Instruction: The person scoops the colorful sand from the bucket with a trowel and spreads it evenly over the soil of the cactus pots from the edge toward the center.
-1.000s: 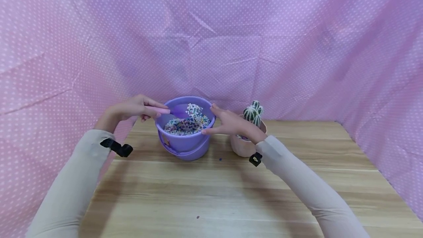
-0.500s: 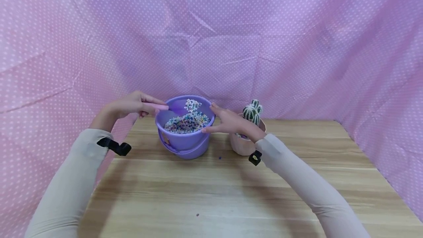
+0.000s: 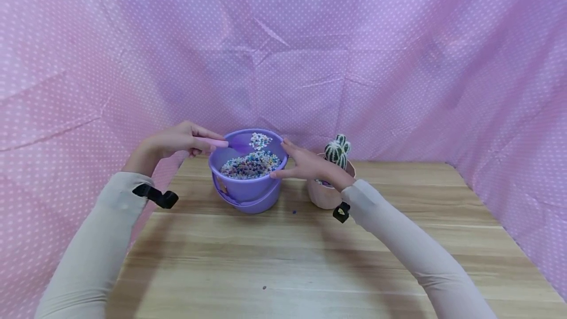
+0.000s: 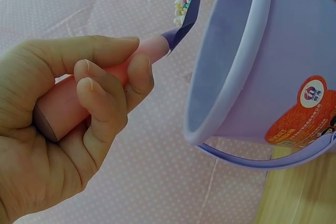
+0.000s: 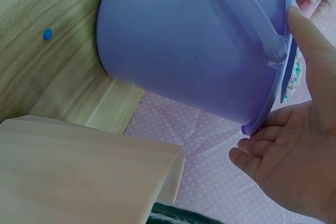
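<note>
My left hand [image 3: 179, 140] grips the pink handle [image 4: 73, 100] of a small shovel, fingers and thumb wrapped around it. Its purple blade [image 4: 190, 11] carries a heap of small multicoloured beads [image 3: 260, 141] above the bucket's mouth. The lilac bucket [image 3: 248, 192] stands upright on the table, with more beads [image 3: 250, 165] inside and its handle hanging down in front. On the bucket's right rim rests my right hand [image 3: 307, 161], thumb and fingers spread and fairly straight. A cactus [image 3: 338, 151] in a beige pot [image 3: 322, 195] stands just behind my right wrist, partly covered by it.
The wooden table [image 3: 283, 255] holds a stray blue bead [image 5: 48, 34] between bucket and pot, and a small dark bead [image 3: 264, 287] near its front. A pink polka-dot cloth [image 3: 301, 87] hangs close behind the bucket and along both sides.
My left hand has lifted the shovel slightly, and its beads now sit apart from those in the bucket. The right hand stays on the rim.
</note>
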Motion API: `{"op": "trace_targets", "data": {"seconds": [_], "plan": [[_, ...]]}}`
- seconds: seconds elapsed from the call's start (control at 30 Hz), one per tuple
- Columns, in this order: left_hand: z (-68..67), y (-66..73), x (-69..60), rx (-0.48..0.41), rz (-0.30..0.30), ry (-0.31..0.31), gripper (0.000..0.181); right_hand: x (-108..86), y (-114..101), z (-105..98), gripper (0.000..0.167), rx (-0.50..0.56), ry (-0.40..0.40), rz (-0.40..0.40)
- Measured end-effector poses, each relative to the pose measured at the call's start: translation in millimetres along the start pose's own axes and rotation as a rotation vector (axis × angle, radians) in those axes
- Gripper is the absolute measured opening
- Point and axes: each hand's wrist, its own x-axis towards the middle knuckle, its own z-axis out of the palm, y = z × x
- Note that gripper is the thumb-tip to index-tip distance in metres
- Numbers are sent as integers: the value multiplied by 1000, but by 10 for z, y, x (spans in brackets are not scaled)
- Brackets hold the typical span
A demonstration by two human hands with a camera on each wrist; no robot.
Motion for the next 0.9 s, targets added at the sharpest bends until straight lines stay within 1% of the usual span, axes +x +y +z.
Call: {"op": "trace_targets", "data": {"seconds": [0.2,0.53,0.77,0.9], "plan": [[-1,14,11,-4,8,5,37,-1,3,-1,112,3,-2,-4],[7,55,0,-17,-14,35,35,-4,-17,-10,110,-8,-6,-15],[13,91,-2,-22,-8,31,36,-30,-42,-26,108,-21,-6,-27],[24,114,-2,-23,-3,28,36,-64,-48,-50,109,-52,2,-33]]}}
